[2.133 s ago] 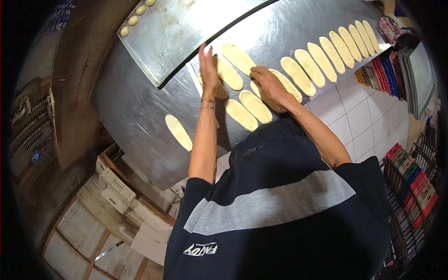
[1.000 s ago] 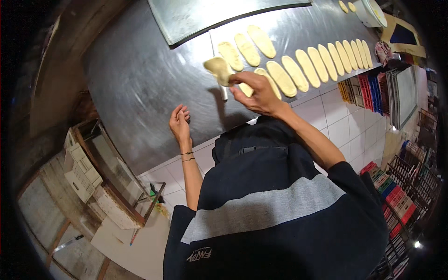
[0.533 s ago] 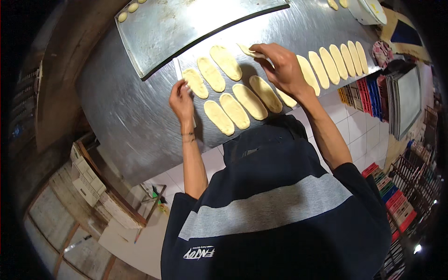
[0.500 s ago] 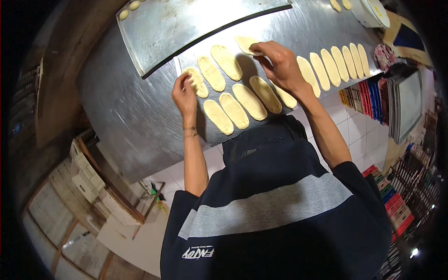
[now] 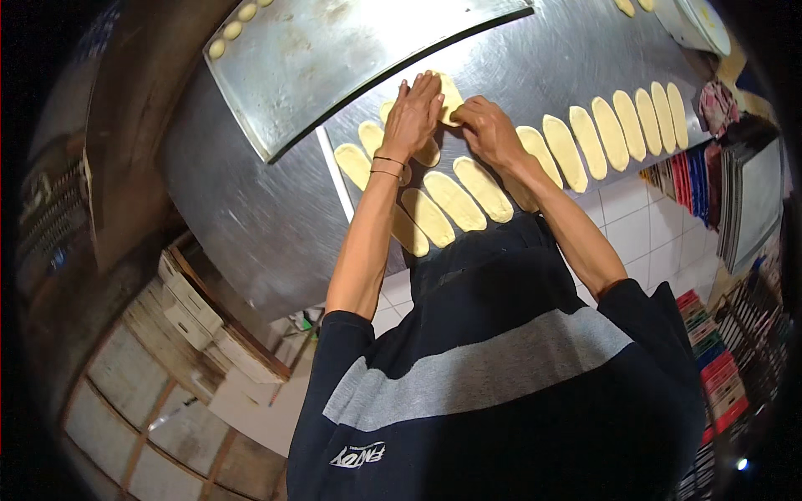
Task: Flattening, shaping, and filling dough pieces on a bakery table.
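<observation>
Flat oval dough pieces lie on the steel table [image 5: 225,200]. My left hand [image 5: 413,117] is stretched out over the upper group, its fingertips against the left side of one dough piece [image 5: 449,96]; it partly hides other pieces below it. At that same piece's lower end, my right hand [image 5: 493,132] has its fingers curled in, pinching the edge. Nearer to me is another dough oval [image 5: 455,200] in a row of several, partly covered by my forearms. A long white strip [image 5: 334,175] rests left of the group.
A large metal tray [image 5: 351,67] occupies the far side, with several dough balls [image 5: 232,31] by its left corner. More dough ovals [image 5: 611,134] line up to the right. Beyond are a white tub [image 5: 697,29], a crumpled cloth [image 5: 718,108], stacked trays [image 5: 748,196] and crates [image 5: 720,376].
My left hand has moved right from the leftmost dough piece to the upper one. My right hand has come slightly nearer to me, and that piece now lies more upright in view.
</observation>
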`<state>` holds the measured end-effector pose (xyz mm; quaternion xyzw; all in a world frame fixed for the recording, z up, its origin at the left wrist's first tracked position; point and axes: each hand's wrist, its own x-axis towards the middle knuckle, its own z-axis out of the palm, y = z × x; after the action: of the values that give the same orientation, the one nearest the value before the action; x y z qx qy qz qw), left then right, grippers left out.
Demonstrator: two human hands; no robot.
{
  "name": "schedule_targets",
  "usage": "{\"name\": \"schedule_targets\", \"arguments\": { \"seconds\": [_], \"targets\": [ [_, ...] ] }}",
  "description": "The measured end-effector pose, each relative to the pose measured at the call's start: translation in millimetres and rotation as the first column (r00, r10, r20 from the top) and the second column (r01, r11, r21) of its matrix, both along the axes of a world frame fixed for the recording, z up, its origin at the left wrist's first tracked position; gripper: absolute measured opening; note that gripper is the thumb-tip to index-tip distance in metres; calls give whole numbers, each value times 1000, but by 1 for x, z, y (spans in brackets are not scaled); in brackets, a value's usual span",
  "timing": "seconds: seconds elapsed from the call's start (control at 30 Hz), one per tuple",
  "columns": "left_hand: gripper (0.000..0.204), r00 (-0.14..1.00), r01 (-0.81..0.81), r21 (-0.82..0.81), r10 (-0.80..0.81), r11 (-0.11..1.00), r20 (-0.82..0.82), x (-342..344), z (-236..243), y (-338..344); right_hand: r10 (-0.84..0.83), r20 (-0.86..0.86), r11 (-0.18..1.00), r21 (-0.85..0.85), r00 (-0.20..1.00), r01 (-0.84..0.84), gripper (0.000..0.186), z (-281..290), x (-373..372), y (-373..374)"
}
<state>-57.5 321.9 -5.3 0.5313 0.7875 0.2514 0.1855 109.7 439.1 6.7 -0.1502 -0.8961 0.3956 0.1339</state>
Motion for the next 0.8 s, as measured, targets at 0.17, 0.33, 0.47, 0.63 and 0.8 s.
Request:
{"name": "schedule_targets", "arguments": {
  "seconds": [0.17,0.33,0.47,0.63,0.8],
  "targets": [
    [29,921,-298,38,277,954,274,-21,-16,22,-109,-131,986,-140,985,90,27,8,6,-9],
    [23,968,-222,124,204,967,148,-25,-28,38,-120,-81,984,-138,989,108,24,-20,-2,-8],
    [13,978,-187,-26,188,982,93,-31,-26,42,-195,-20,956,-226,981,185,22,-16,-11,-11],
    [28,961,-236,113,215,965,177,-42,-14,31,-222,-105,951,-241,969,192,24,13,-3,-24],
    [30,949,-195,-101,213,976,232,-50,-4,23,-163,9,972,-172,987,162,23,5,2,-36]
  ]
}}
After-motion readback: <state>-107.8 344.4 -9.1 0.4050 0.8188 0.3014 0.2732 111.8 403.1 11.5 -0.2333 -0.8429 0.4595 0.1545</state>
